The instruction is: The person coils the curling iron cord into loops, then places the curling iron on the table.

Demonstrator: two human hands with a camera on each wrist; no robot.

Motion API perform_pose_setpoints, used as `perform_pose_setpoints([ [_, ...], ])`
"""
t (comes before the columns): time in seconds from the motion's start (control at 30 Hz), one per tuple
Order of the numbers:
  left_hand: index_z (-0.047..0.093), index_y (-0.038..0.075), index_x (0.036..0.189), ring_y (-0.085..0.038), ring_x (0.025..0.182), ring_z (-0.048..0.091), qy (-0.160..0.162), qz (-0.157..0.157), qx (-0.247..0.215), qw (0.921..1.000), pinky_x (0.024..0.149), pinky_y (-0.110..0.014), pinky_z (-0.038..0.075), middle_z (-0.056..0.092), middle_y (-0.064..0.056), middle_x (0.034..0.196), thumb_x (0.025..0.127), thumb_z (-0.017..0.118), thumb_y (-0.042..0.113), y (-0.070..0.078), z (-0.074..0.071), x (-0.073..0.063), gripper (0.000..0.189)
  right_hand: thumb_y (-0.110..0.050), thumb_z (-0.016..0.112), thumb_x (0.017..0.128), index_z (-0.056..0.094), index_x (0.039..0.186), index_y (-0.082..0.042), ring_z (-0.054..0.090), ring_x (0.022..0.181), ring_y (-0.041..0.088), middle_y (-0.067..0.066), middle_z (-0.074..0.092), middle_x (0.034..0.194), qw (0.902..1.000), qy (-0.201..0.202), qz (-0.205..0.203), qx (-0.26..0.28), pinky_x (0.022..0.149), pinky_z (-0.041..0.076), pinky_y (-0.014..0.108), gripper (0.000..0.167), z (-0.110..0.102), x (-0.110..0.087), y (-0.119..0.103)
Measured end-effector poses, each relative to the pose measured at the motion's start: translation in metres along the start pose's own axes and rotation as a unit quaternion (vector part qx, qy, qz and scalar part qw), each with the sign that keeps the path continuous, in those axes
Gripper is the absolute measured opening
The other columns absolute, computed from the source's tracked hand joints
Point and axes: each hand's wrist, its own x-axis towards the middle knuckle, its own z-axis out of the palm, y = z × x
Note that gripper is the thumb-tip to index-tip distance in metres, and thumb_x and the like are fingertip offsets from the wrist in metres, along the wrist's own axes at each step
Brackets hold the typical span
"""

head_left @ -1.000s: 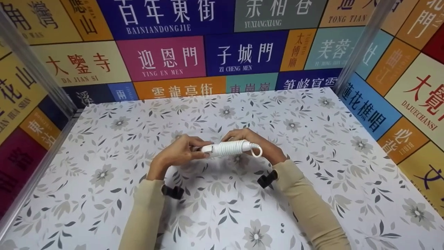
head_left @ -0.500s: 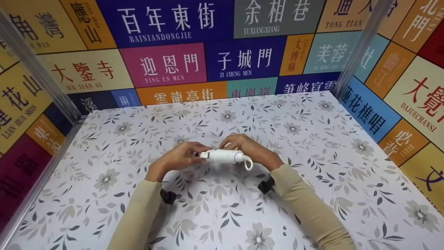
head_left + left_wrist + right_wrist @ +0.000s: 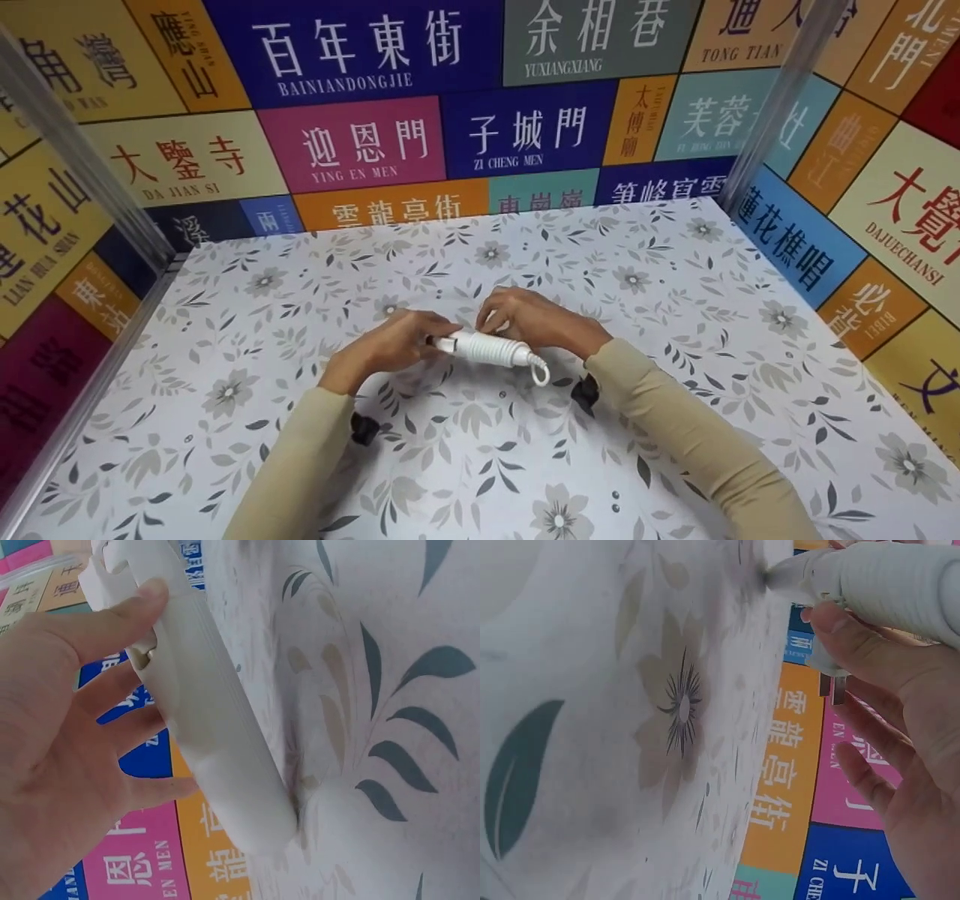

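A white hair straightener (image 3: pixel 487 349) is held above the table, its pale cord (image 3: pixel 495 350) wound round the handle and ending in a small loop at the right end. My left hand (image 3: pixel 405 341) grips its left part; in the left wrist view the thumb presses on the smooth white body (image 3: pixel 225 735), fingers behind it. My right hand (image 3: pixel 532 316) is at the far side of the wound handle, fingers bent. In the right wrist view, its thumb and fingers pinch a white plug (image 3: pixel 825 652) with metal prongs beside the handle. The head view hides the plug.
A table covered in white floral cloth (image 3: pixel 262 465) lies beneath both hands. Walls of coloured place-name panels (image 3: pixel 367 142) rise behind and on both sides, with clear posts (image 3: pixel 780 97) at the corners.
The straightener's right end has swung down towards me, so it now slants. My right fingers have closed in along its far side. The left hand keeps its grip. The head view tilted slightly upward.
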Motion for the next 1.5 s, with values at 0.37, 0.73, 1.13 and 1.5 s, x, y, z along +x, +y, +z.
perform_pose_setpoints([
  [0.37,0.071,0.013,0.124,-0.029,0.106,0.07,0.0,-0.014,0.037,0.9992,0.091,-0.042,0.056,0.074,-0.013,0.115,0.078,0.067,-0.014,0.0,0.009,0.005,0.054,-0.013,0.074,0.09,0.078,0.112,-0.015,0.062,0.103,0.021,0.005,0.071,0.108,0.9938,-0.042,-0.022,-0.1,0.09,0.052,0.034,0.023,0.011,0.008,0.001],
  [0.73,0.075,0.009,0.09,-0.019,0.074,0.063,0.022,0.014,0.086,0.996,0.064,-0.028,0.047,0.074,-0.006,0.086,0.069,0.057,-0.022,0.004,0.017,0.017,0.042,-0.005,0.067,0.092,0.077,0.089,-0.02,0.058,0.094,0.021,0.002,0.067,0.1,0.9722,-0.054,-0.079,-0.214,0.083,0.047,0.037,0.018,0.01,0.016,0.006],
  [1.13,0.071,0.006,0.083,-0.027,0.071,0.065,0.067,-0.029,0.156,0.9851,0.061,-0.035,0.052,0.07,-0.012,0.08,0.073,0.065,-0.014,0.014,0.026,0.017,0.023,-0.004,0.065,0.091,0.081,0.097,-0.019,0.06,0.094,0.022,0.002,0.073,0.099,0.9699,-0.051,-0.074,-0.227,0.082,0.048,0.039,0.023,0.011,0.033,0.008],
  [1.5,0.071,0.007,0.085,-0.031,0.073,0.065,0.071,-0.067,0.171,0.9804,0.066,-0.046,0.054,0.069,-0.014,0.082,0.073,0.068,-0.01,0.014,0.028,0.017,0.021,-0.002,0.07,0.089,0.075,0.117,-0.01,0.065,0.116,0.027,0.009,0.073,0.119,0.9967,-0.014,0.014,-0.079,0.103,0.05,0.041,0.03,0.005,0.009,0.013],
])
